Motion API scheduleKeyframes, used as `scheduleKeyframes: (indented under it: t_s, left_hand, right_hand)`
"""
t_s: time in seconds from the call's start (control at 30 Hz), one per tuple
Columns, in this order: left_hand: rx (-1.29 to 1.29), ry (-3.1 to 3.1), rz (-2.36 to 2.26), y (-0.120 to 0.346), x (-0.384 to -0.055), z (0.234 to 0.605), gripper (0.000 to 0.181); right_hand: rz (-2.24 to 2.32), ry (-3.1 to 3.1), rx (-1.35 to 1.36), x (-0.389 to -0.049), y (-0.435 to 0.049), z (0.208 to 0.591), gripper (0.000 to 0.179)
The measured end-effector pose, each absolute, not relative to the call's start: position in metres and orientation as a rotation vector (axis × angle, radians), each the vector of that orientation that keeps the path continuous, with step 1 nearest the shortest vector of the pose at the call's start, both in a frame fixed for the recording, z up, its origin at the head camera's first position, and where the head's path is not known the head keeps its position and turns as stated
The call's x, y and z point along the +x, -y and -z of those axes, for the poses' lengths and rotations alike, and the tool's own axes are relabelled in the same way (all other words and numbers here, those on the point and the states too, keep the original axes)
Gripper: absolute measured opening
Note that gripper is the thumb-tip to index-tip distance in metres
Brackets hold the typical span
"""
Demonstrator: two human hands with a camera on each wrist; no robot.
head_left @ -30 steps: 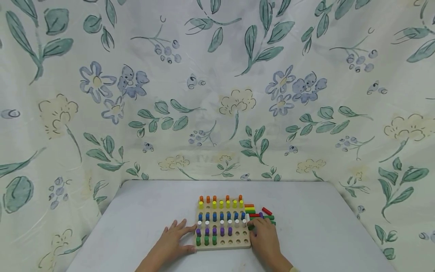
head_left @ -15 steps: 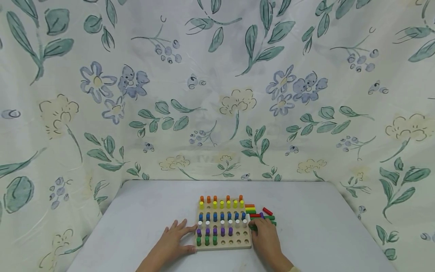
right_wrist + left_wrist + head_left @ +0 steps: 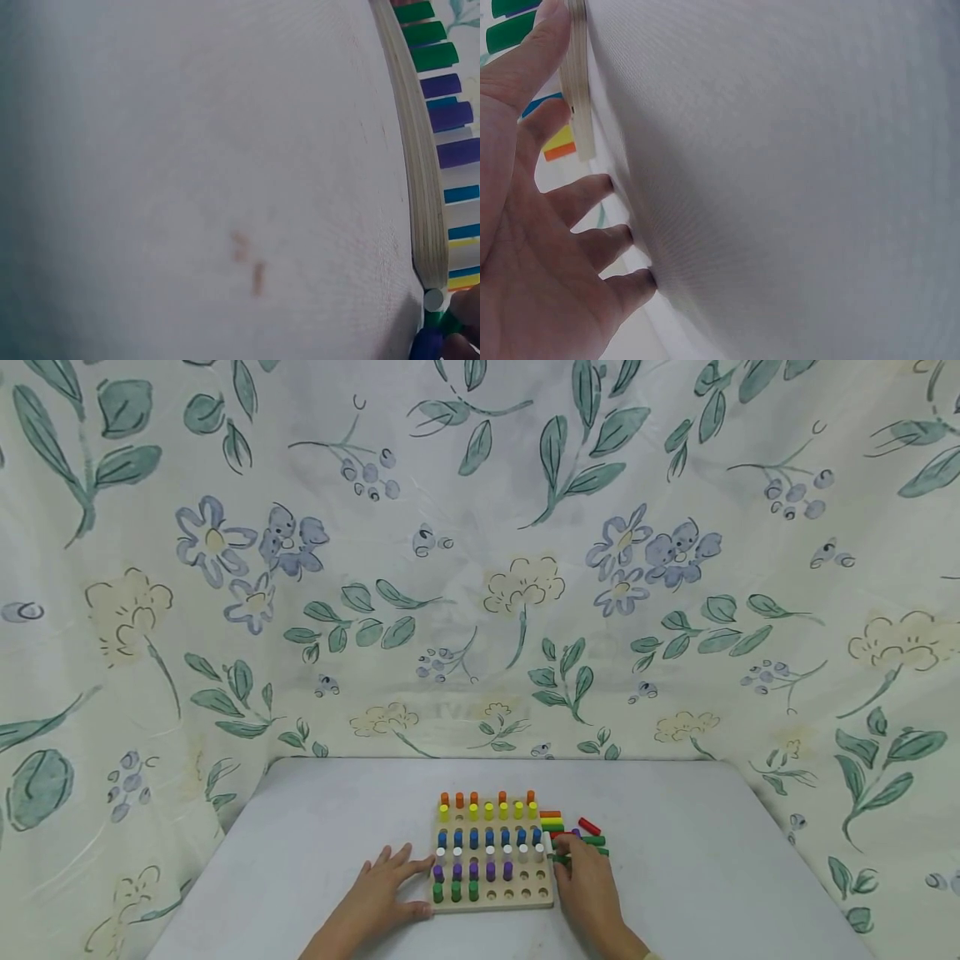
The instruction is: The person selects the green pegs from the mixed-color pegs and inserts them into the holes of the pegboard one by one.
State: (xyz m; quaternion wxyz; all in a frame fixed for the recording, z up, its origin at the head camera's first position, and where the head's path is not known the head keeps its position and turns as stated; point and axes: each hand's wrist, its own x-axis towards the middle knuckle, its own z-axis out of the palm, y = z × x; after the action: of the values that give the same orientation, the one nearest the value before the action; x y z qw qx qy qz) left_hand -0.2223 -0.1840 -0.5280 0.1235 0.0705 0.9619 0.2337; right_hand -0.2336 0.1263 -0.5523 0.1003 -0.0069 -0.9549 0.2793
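Note:
A wooden pegboard [image 3: 498, 907] lies on the table, carrying rows of orange, yellow, blue, white, purple and green pegs, with some holes bare. My left hand [image 3: 382, 893] rests at its left side, fingers spread; the thumb and index finger touch the board's edge in the left wrist view. Right of the board, my right hand [image 3: 588, 889] has its fingertips among loose pegs. Between thumb and finger is a green peg [image 3: 450, 322], seen only in part. Beside it in the right wrist view are a white peg end [image 3: 433, 300] and a purple peg [image 3: 426, 345].
More loose pegs lie beyond the right hand, including a red peg [image 3: 589, 826], a green peg [image 3: 593, 841], a yellow peg [image 3: 551, 821] and an orange peg [image 3: 551, 814]. The white table [image 3: 300, 810] ends at a floral curtain [image 3: 465, 652].
My right hand's fingertips have shifted slightly away from me over the loose pegs, covering part of the red peg beside the board. My left hand and the pegboard stay in place.

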Motion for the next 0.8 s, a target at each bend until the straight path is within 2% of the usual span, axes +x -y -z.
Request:
scheduleKeyframes:
  t_s: [0.3,0.63,0.8]
  left_hand:
    - [0.201,-2.810,-0.681,0.1836,-0.2230,0.5284,0.077]
    - [0.203,-2.805,-0.683,0.1838,-0.2226,0.5286,0.077]
    - [0.198,-2.795,-0.686,0.1837,-0.2234,0.5283,0.078]
  right_hand:
    - [-0.925,2.795,-0.048,-0.2324,-0.1264,0.5520,0.035]
    - [-0.841,2.804,-0.042,-0.2298,-0.1254,0.5506,0.018]
    - [-0.819,2.793,-0.029,-0.2293,-0.1267,0.5527,0.018]
